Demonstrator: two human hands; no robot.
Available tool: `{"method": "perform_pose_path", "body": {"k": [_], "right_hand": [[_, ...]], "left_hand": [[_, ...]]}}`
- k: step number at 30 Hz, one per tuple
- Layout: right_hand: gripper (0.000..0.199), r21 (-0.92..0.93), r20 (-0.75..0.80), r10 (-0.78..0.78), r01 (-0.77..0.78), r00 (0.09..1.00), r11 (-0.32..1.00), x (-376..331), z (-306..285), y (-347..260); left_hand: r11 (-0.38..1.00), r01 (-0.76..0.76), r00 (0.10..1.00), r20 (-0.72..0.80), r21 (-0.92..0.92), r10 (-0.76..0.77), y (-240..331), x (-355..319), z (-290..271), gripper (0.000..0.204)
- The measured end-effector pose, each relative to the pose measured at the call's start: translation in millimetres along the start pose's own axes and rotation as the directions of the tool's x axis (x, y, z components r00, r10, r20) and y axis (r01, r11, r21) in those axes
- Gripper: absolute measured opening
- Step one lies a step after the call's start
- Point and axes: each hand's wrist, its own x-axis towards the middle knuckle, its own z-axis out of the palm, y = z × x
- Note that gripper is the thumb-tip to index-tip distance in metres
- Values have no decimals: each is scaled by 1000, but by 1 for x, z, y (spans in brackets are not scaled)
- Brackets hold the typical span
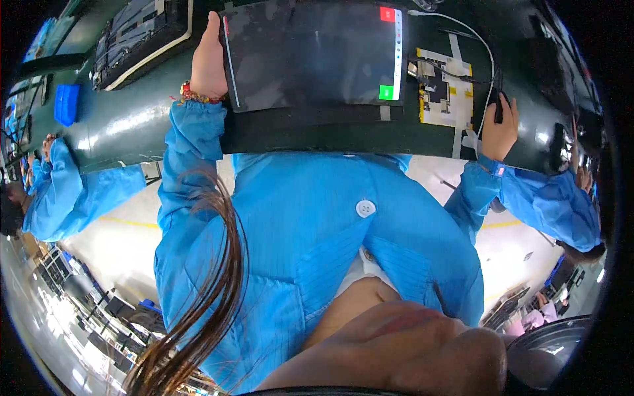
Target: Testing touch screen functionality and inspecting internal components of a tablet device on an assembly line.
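Observation:
A dark flat display panel (310, 56) lies in front of me, a bright strip with a red and a green block along its right side. My left hand (210, 65) is closed on the panel's left edge, thumb upward, other fingers mostly hidden. To the right, my right hand (500, 132) is closed around a slim black object (498, 105) with a cable, perhaps a mouse. Between panel and right hand sits a circuit board (436, 89) on a white and yellow backing, held by tape strips, with a dark cable (441, 69) running across it.
A white cable (479, 36) curves down beside the board. At the left are a stack of dark panels (142, 39) with a pale edge and a blue bin (66, 104). Co-workers in blue sleeves (63, 191) sit at both sides of the dark green bench (290, 138).

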Motion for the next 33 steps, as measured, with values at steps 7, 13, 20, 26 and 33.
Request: {"method": "perform_pose_path", "body": {"k": [7,13,20,26,33], "right_hand": [[29,7,8,-32,32,999,999,1,2,9],[30,34,-121,-63,67,991,997,3,-14,-20],[31,519,59,-532,429,845,739,-27,-23,-141],[30,427,34,-550,485,835,763,-18,-22,-148],[29,592,110,-554,394,825,704,55,2,-114]], "left_hand": [[998,13,992,127,-57,-6,-1,5,-10,47],[1000,-6,999,37,-21,7,-3,8,-9,50],[996,27,996,82,-80,-20,-2,9,-13,47],[997,26,988,153,-76,-14,3,4,-15,48],[1000,11,999,41,-10,-11,3,-3,3,50]]}}
